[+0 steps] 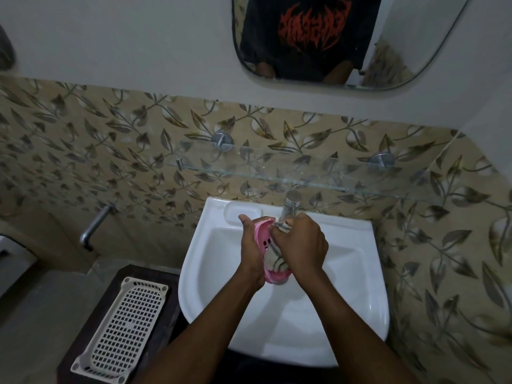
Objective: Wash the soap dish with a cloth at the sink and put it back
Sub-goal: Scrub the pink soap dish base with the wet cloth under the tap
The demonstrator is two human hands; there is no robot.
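Over the white sink (221,286) my left hand (250,245) grips a pink soap dish (263,236) on its edge, thumb at its far end. Against the dish's inner face my right hand (300,245) presses a beige cloth with grey stripes (274,257). Part of the dish is hidden behind the cloth and my right hand. The metal tap (289,205) stands just behind my right hand; I cannot tell whether water runs.
A glass shelf (318,180) on two metal brackets hangs above the tap. The sink rim has a moulded soap recess (242,212) at the back left. A white perforated tray (124,325) lies on a dark stand left of the sink. A wall tap (94,227) juts out at left.
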